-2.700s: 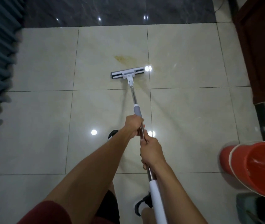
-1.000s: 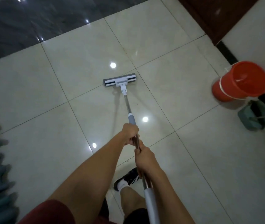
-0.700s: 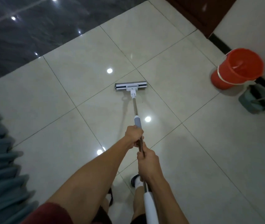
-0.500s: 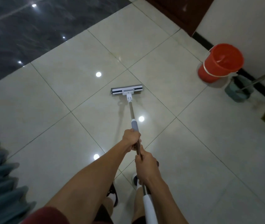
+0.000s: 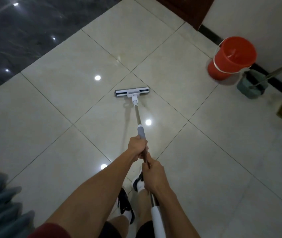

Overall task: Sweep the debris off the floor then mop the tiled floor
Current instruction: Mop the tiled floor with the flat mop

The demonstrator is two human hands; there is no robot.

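Glossy cream floor tiles (image 5: 68,103) carry the flat mop head (image 5: 131,93) (mid-floor, ahead of the feet), both hands' grip, left hand (image 5: 136,146) above right hand (image 5: 152,175), clamped round the mop handle (image 5: 138,115), so overlapping straight strokes with the head kept flat should mop best.

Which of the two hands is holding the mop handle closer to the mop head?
The left hand, just below the grey sleeve; the right hand grips the handle nearer the body.

Mop head (image 5: 131,93): off the yellowish stain, now near a tile joint at centre frame.
Red bucket (image 5: 231,57): from lower right to upper right.
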